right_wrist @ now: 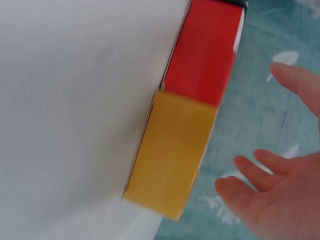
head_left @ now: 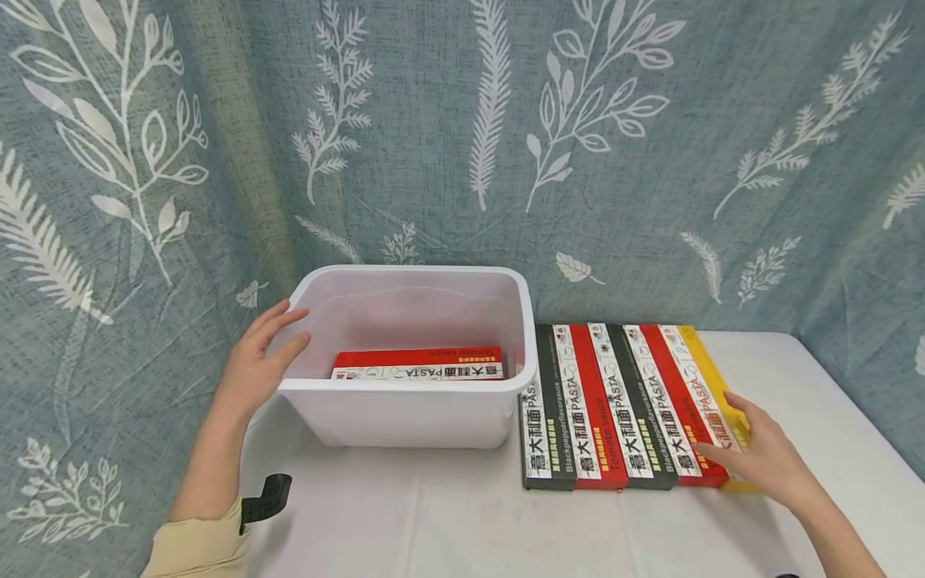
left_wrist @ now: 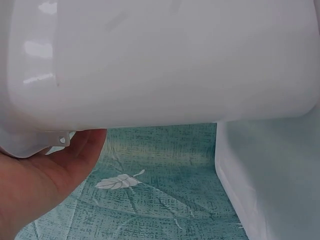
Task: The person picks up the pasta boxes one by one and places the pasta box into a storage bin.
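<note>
1. Bare right hand (head_left: 766,453), wide above the rightmost yellow-and-white cardboard box (head_left: 706,377): a loose pinch could drop it.
2. Bare left hand (head_left: 258,361), fingers apart beside white plastic bin (head_left: 405,417): leaning could tip it.

An open white plastic bin (head_left: 405,417) stands upright on the tabletop (head_left: 433,514); inside, a red-and-white tomato-sauce pasta box (head_left: 419,361) lies lengthwise, its printing inverted in the head view. Right of the bin, five pasta boxes (head_left: 641,401) lie side by side: black, red, black, red, yellow.
</note>
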A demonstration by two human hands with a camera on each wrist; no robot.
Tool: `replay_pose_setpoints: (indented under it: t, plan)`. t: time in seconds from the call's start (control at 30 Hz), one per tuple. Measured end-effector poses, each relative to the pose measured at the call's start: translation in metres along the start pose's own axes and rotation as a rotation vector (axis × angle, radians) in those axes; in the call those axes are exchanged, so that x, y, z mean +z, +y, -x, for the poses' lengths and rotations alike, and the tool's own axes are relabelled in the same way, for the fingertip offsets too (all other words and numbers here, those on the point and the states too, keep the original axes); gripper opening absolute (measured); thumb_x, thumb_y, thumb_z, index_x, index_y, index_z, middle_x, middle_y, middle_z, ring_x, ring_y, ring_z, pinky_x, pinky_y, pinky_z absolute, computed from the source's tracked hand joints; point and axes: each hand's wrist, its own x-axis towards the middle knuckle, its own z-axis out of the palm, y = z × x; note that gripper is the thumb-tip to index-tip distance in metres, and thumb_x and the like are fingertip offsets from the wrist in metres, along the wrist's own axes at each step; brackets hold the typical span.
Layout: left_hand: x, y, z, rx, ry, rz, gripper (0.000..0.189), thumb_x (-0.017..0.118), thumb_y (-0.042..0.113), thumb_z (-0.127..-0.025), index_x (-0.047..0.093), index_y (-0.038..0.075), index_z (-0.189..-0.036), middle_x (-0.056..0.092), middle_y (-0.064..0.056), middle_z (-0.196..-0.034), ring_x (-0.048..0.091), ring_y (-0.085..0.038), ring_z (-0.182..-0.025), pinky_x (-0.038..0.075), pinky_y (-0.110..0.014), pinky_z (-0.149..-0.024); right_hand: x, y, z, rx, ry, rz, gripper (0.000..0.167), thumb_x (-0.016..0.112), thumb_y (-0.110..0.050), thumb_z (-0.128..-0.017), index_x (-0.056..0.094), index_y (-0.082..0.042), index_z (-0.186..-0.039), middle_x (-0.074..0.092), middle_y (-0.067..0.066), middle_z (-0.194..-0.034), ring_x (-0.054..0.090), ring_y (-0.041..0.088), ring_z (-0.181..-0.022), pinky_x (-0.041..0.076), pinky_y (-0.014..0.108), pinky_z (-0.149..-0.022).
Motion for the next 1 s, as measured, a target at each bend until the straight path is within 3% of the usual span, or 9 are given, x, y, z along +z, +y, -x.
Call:
replay_pose_setpoints:
  t: [0.27,0.43,0.6,1.0]
  plan:
    - [-0.001,0.000,0.000,-0.005,-0.001,0.006,0.052,0.054,0.030,-0.100,0.045,0.003,-0.144,0.021,-0.013,-0.160,0.017,-0.046,-0.143,0.017,-0.073,-0.104,-0.006,0.022,0.004,0.043,-0.076,0.047,0.110,0.078,-0.036,-0.080,0.009,0.024,-0.142,0.023,0.048,-0.134,0.027,0.061,-0.120,0.029,0.075,-0.093]
    - [-0.001,0.000,0.000,-0.008,-0.004,0.014,0.053,0.054,0.029,-0.100,0.045,0.003,-0.145,0.021,-0.012,-0.160,0.017,-0.045,-0.143,0.018,-0.072,-0.104,-0.005,0.032,0.005,0.032,-0.129,0.012,0.112,0.078,-0.033,-0.081,0.004,0.026,-0.140,0.019,0.050,-0.135,0.025,0.063,-0.122,0.029,0.073,-0.095]
    - [0.000,-0.001,-0.001,-0.009,-0.009,0.030,0.053,0.055,0.028,-0.100,0.044,0.003,-0.145,0.021,-0.010,-0.160,0.016,-0.043,-0.144,0.017,-0.071,-0.105,-0.001,0.036,0.003,0.028,-0.175,-0.001,0.116,0.081,-0.033,-0.078,0.003,0.029,-0.138,0.022,0.050,-0.135,0.031,0.059,-0.121,0.032,0.070,-0.095]
    - [0.000,-0.002,-0.001,0.002,-0.005,0.062,0.053,0.056,0.026,-0.100,0.044,0.002,-0.145,0.021,-0.013,-0.160,0.014,-0.042,-0.145,0.016,-0.071,-0.106,-0.001,0.038,0.000,0.128,-0.260,0.024,0.123,0.079,-0.045,-0.079,-0.002,0.025,-0.140,0.021,0.048,-0.138,0.031,0.060,-0.122,0.035,0.069,-0.094]
